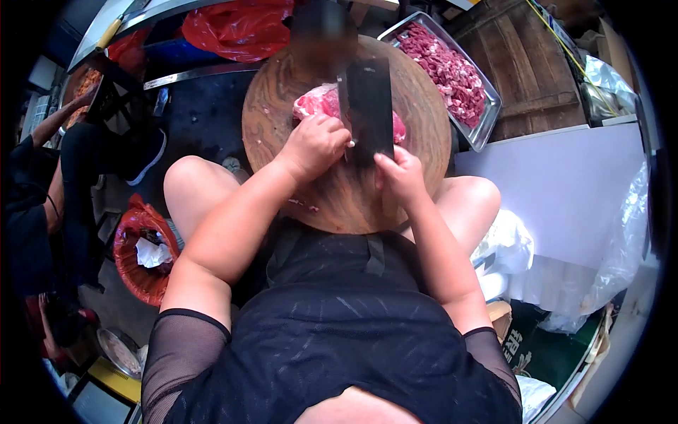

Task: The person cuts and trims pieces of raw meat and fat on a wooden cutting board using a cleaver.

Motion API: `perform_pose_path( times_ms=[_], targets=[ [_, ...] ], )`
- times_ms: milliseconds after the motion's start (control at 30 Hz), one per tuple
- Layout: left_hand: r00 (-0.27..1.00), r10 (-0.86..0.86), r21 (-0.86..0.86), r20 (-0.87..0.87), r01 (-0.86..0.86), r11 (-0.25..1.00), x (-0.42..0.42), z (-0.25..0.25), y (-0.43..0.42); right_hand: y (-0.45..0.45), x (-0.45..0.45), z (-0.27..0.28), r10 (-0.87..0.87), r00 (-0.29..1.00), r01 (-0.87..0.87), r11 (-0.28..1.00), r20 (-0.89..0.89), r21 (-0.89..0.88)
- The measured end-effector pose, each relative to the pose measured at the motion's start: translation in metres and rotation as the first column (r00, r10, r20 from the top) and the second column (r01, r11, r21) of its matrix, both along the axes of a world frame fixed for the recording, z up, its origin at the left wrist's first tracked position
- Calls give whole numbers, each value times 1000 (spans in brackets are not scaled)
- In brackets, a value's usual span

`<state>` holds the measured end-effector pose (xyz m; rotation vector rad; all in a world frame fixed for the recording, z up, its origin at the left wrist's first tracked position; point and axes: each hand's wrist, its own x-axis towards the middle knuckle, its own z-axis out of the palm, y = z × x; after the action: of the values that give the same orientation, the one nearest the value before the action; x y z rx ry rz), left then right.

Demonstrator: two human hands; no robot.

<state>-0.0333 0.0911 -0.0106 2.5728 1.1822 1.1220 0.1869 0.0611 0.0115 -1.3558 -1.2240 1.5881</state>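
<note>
A piece of raw pink meat [315, 102] lies on a round wooden chopping block [275, 106]. Fingers bent and pressed together, my left hand [316, 145] rests on the meat's near edge. My right hand [402, 175] is wrapped round the handle of a wide dark cleaver [371, 106]. The cleaver's blade stands over the meat, just right of my left hand, and hides its middle. More of the meat shows to the right of the blade.
A metal tray [487, 126] of cut meat stands right of the block. A red-lined bin [127, 261] is at lower left, and red plastic [236, 30] lies beyond the block. Another person's dark-clothed legs and arms [88, 152] are at far left.
</note>
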Motion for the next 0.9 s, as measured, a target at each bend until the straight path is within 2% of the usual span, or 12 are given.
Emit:
perform_pose_path(
  times_ms=[100,233,300,400,433,567,700,767,900],
  targets=[
    [999,-11,-9,-50,11,1000,-6,-1,-9,30,-17,-7,35,998,-32,997,-52,67],
    [999,-18,-2,-43,18,1000,-19,7,-16,48,-35,4,36,994,-29,997,-106,65],
    [996,83,-87,41,-79,993,-25,12,-17,45,-34,9,-25,991,32,998,-133,51],
    [972,137,-256,193,-85,963,-29,13,-12,30,-16,14,-69,990,83,990,-126,111],
    [947,171,-337,271,-73,939,-29,13,-10,18,-9,22,-86,996,87,990,-13,116],
    [931,208,-451,300,-54,891,-28,15,-5,-27,18,31,3,998,0,999,62,-41],
    [916,206,-434,343,-40,900,-23,17,-8,-49,11,26,-10,999,16,992,42,-127],
    [937,172,-386,305,-43,921,-22,12,-9,-42,-4,20,8,995,0,996,101,-85],
    [951,21,-260,308,63,964,-24,7,-15,7,-32,1,69,936,-146,969,344,202]
  ],
)
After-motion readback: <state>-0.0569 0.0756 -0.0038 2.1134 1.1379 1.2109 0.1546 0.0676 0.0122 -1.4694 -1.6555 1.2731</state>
